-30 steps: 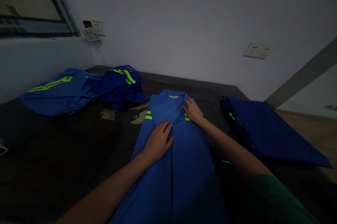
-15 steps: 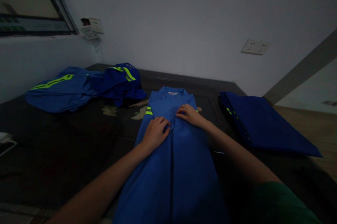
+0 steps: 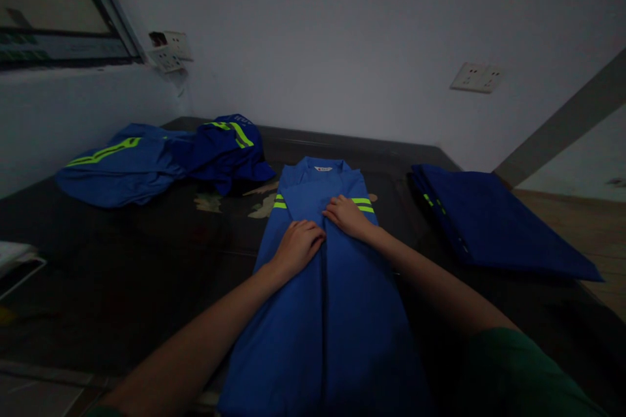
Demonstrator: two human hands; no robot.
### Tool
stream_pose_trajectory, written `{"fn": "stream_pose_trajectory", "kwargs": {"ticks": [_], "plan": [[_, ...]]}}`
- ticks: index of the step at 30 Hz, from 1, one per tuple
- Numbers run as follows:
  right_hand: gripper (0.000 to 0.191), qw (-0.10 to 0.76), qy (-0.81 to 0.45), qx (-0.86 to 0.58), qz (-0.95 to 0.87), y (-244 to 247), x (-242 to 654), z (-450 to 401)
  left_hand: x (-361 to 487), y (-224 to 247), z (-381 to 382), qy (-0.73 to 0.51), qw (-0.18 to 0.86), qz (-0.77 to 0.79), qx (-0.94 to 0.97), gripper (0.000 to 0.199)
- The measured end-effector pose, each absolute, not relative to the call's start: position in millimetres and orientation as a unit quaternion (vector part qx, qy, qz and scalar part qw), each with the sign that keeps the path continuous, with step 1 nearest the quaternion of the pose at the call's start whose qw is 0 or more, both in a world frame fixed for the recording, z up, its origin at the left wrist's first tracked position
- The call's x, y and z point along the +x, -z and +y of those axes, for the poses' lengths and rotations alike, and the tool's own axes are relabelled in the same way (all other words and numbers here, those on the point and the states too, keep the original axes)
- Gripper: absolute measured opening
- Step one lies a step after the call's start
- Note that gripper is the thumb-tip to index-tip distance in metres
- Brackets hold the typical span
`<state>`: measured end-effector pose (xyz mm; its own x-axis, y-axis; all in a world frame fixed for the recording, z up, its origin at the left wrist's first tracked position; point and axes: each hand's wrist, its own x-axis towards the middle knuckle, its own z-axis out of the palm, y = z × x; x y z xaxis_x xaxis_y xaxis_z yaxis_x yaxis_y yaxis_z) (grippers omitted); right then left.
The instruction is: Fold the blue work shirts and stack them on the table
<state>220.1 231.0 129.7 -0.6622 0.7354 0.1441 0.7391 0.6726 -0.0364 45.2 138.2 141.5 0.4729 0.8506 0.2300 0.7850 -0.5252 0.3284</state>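
The left fingers [image 3: 310,230] curl together on the blue jacket [image 3: 364,286] at its centre line, the right fingers [image 3: 333,209] bent on it just below the collar; whether either pinches cloth I cannot tell. The jacket lies on the dark worktop [image 3: 161,273], crumpled garments [image 3: 122,172] left of it, folded dark-blue clothing [image 3: 499,221] right, a pale wall [image 3: 317,45] behind it

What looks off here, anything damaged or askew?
The lower left wall socket sits tilted, apparently loose, just below a dark gap. Also, a light-blue garment and a dark-blue garment lie crumpled, unlike the flat light-blue jacket under the hands.
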Motion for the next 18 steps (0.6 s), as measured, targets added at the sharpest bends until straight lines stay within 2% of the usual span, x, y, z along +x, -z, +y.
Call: {"fn": "stream_pose_trajectory", "kwargs": {"ticks": [5,8,11,14,18], "plan": [[0.027,0.085,0.082,-0.442,-0.889,-123,212,218,48,-146,135,-0.2,0.084,0.503,0.837,0.013],[0.025,0.099,0.069,-0.455,-0.882,-125,214,217,50,-147,133,-0.21,0.081,0.501,0.836,0.019],[0.023,0.148,0.027,-0.462,-0.874,-129,214,217,50,-145,132,-0.192,0.069,0.495,0.845,0.022],[0.029,0.197,-0.021,-0.473,-0.859,-128,210,218,49,-145,132,-0.169,0.066,0.496,0.849,0.021],[0.045,0.169,-0.022,-0.503,-0.847,-118,201,216,50,-152,128,-0.138,0.055,0.499,0.854,0.024]]}}
